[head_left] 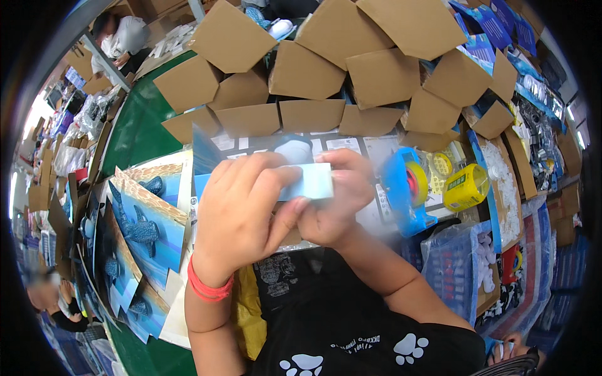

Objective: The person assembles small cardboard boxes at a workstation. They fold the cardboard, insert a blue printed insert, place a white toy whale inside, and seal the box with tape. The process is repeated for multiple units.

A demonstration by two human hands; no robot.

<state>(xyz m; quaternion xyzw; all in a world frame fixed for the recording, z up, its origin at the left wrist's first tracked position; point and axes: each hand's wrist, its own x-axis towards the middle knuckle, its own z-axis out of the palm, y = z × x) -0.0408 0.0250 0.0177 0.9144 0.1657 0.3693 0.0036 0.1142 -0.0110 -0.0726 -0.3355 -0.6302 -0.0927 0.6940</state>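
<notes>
In front of my chest, both hands are closed on a small pale blue box-shaped piece (315, 182). My left hand (241, 203), with a red band at its wrist, wraps its fingers over the piece's left side, thumb below. My right hand (342, 197), slightly blurred, grips the right end. Just behind the piece, a rounded pale grey-blue object (293, 151) shows in part; what it is I cannot tell. Under my hands lie printed sheets (380, 153), mostly covered by my hands and forearms.
Open cardboard boxes (310, 116) line the far side. To the right stand a blue tape dispenser (401, 188) and a yellow-labelled clear jar (465, 188). Picture cards with blue sea-animal figures (141, 229) pile up at left on a green table (141, 128). Another person (122, 41) sits far left.
</notes>
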